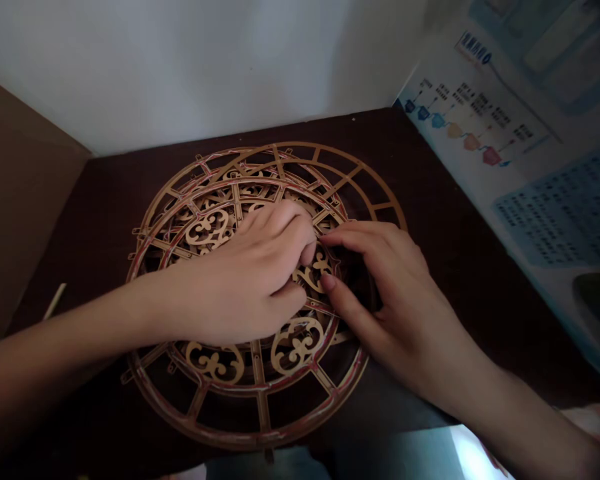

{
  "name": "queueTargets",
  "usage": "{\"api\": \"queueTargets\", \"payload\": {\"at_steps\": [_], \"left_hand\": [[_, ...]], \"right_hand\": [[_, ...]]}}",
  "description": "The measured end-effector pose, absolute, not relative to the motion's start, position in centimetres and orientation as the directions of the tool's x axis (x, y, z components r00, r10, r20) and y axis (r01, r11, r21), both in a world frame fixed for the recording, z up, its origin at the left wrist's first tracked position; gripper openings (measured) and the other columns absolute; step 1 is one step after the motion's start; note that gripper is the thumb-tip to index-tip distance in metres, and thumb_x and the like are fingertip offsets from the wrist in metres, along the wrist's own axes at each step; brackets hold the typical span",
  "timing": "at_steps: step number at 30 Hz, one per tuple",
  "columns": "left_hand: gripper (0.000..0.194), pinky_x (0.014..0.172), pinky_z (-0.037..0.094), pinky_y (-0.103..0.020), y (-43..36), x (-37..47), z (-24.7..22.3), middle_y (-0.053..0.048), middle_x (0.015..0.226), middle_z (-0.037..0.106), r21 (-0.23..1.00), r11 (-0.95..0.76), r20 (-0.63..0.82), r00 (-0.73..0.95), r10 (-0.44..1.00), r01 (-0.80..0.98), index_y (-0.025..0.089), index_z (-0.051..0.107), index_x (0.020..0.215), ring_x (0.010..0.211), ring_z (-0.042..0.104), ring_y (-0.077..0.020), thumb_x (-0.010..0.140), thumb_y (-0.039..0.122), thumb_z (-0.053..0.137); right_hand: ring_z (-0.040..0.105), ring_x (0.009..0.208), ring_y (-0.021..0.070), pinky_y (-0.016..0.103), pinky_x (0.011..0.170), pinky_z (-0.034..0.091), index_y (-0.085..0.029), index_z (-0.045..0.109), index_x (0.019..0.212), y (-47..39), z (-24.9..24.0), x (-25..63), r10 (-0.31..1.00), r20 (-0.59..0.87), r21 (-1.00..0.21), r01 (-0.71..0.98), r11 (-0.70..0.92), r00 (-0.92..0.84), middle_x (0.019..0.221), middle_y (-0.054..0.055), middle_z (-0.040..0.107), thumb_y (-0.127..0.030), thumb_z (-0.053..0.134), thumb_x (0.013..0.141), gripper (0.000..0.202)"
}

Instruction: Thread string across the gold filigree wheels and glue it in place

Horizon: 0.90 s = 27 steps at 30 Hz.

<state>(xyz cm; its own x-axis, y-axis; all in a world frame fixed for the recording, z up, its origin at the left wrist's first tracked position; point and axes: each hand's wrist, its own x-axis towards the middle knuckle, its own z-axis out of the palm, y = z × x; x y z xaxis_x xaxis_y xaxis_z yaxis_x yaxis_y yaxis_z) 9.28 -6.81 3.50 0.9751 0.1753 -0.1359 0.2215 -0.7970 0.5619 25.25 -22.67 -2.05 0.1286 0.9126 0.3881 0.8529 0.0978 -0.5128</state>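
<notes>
In the middle of the dark surface [430, 193] lies a stack of round wooden lattice frames [220, 437], their rims and spokes streaked with red and white; the upper frame's compartments hold pale scroll ornaments [299, 347], two of them plain to see in the near openings and another at the upper left, while a plainer wooden ring [375, 177] juts out from the stack at the far right; the left hand [255, 280] reaches in from the left, palm down over the middle of the stack, its forearm crossing the frames' left rim; its fingers are curled under, their tips hidden, so I cannot tell whether they grip anything; the right hand [397, 297] comes in from the lower right, wrist bent inward at the stack's right side, with the thumb and index finger parted on either side of a small gap, both tips close beside a scroll ornament between the hands; a thin pale stick [55, 301] lies left of the stack, and a printed panel [485, 133] stands along the right edge.
</notes>
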Motion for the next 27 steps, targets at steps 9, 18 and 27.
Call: {"api": "queueTargets", "payload": {"at_steps": [9,18,27], "left_hand": [[0.012,0.105,0.050,-0.044,-4.4,9.7,4.6,-0.007,0.127,0.059,0.714,-0.665,-0.074,0.967,0.242,0.221,0.024,0.053,0.109,0.117,0.058,-0.0233,0.098,0.022,0.049],[0.021,0.113,0.048,-0.051,1.4,9.7,1.3,-0.007,0.127,0.066,0.517,-0.789,0.217,0.840,0.497,0.333,0.024,0.063,0.112,0.121,0.060,-0.0278,0.105,0.037,0.049],[0.034,0.119,0.043,-0.054,0.8,9.8,-0.2,-0.019,0.143,0.062,0.331,-0.905,0.241,0.903,0.355,0.268,0.012,0.062,0.130,0.136,0.057,-0.0337,0.111,0.032,0.043]], "right_hand": [[0.062,0.125,0.0256,0.041,0.108,0.049,-0.019,0.059,0.134,-22.9,-1.8,25.6,0.895,0.424,-0.551,0.824,0.135,0.138,0.131,0.011,0.066,-0.023,0.063,0.103,0.031],[0.067,0.113,0.0280,0.045,0.095,0.052,-0.026,0.061,0.131,-22.6,-1.6,25.4,0.864,0.443,-0.559,0.827,0.056,0.241,0.123,0.008,0.069,-0.027,0.067,0.102,0.030],[0.073,0.095,0.0221,0.039,0.079,0.056,-0.025,0.066,0.120,-18.3,2.0,25.1,0.916,0.399,-0.458,0.854,0.246,-0.050,0.107,0.005,0.076,-0.017,0.060,0.105,0.018]]}}
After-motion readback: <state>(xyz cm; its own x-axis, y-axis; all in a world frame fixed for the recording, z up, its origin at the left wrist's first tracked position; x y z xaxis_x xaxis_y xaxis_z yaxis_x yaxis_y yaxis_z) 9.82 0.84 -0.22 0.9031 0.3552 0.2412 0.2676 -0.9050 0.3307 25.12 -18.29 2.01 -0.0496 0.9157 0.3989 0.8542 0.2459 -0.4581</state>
